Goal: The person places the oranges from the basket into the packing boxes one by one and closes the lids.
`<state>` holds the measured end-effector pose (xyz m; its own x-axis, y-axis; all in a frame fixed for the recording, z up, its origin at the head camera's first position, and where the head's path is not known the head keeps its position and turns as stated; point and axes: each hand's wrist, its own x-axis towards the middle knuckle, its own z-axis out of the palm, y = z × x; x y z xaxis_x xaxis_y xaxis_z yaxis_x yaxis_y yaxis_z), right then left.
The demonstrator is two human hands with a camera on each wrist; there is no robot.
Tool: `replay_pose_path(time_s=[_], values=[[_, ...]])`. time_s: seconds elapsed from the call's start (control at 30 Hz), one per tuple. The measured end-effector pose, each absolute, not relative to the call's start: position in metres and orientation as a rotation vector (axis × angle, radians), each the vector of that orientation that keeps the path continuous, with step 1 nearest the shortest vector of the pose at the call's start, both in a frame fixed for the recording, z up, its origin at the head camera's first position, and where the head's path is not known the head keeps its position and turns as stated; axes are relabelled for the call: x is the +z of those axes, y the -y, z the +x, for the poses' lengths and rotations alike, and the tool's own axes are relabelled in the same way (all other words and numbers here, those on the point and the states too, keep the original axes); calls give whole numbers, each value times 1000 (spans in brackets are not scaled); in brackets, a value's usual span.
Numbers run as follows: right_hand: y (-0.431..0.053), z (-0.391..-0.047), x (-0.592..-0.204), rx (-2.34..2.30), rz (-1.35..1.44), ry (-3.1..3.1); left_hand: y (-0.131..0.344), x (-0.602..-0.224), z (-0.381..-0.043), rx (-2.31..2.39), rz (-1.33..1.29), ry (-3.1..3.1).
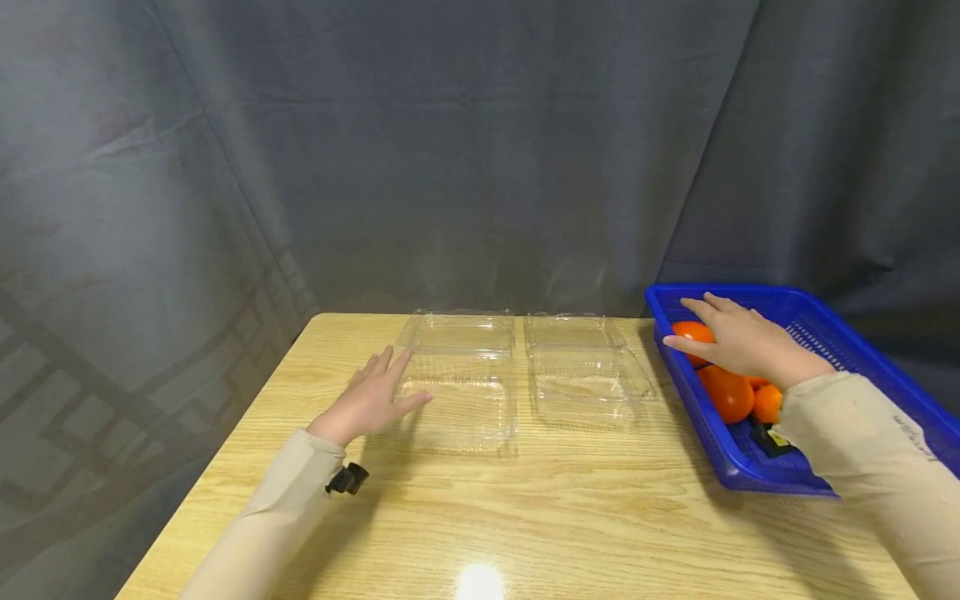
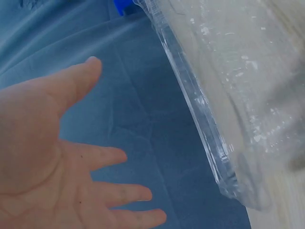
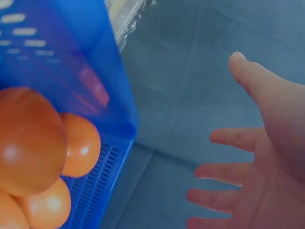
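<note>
My left hand [image 1: 367,400] has its fingers spread and overlaps the left edge of a clear plastic clamshell box [image 1: 457,408] in the head view. The box lies with its lid folded back. In the left wrist view the palm [image 2: 43,176] is bare, with the clear plastic off to the right. Over a blue plastic basket [image 1: 686,417] reaches my right hand [image 1: 738,337], fingers straight and holding nothing. Beneath it lie a large round orange fruit [image 1: 726,395] and smaller orange ones [image 1: 767,403]. The right wrist view shows several orange fruits [image 3: 28,143] inside the basket.
A second open clear clamshell box [image 1: 585,387] sits between the first box and the basket. Something black with a yellow patch [image 1: 772,440] lies in the basket's near end. A grey curtain [image 1: 480,167] hangs behind the wooden table [image 1: 540,517].
</note>
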<state>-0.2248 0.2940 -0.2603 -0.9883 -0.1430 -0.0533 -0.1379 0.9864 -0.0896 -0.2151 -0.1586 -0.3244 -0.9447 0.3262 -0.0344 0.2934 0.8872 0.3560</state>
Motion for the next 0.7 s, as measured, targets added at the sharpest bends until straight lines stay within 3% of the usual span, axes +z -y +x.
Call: replay_pose_path(time_s=[0.7], values=[[-351, -234, -269, -153, -184, -3037, 176, -348, -194, 525, 455, -2958]])
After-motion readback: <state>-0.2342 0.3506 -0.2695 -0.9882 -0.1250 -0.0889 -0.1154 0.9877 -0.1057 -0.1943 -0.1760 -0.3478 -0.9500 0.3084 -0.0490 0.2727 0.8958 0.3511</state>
